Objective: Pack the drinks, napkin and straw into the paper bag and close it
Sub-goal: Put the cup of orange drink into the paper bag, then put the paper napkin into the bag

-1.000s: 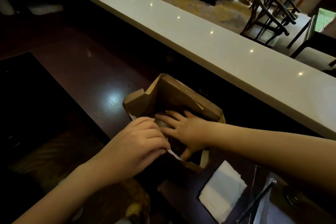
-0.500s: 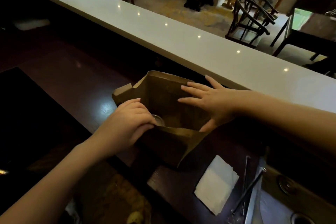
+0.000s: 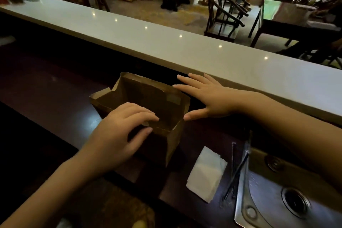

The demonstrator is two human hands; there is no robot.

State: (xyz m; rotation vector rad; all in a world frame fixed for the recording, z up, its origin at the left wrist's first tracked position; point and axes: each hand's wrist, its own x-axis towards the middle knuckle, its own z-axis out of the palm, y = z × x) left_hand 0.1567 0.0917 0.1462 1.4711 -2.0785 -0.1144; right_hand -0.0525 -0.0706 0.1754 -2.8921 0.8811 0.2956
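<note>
A brown paper bag stands open on the dark wooden counter. My left hand rests on the bag's near rim, fingers curled over the edge and thumb against the outside. My right hand is flat and spread at the bag's right side, its thumb touching the right corner. The inside of the bag is dark, so I cannot tell what it holds. A white folded napkin lies on the counter to the right of the bag. Dark wrapped straws lie just beyond the napkin.
A steel sink with a drain sits at the lower right, next to the straws. A raised pale countertop runs across behind the bag. Chairs and tables fill the room beyond it.
My right hand has come out of the bag and moved to its right outer side. My left hand has shifted from inside the bag onto its near rim. The bag's mouth has spread wider.
</note>
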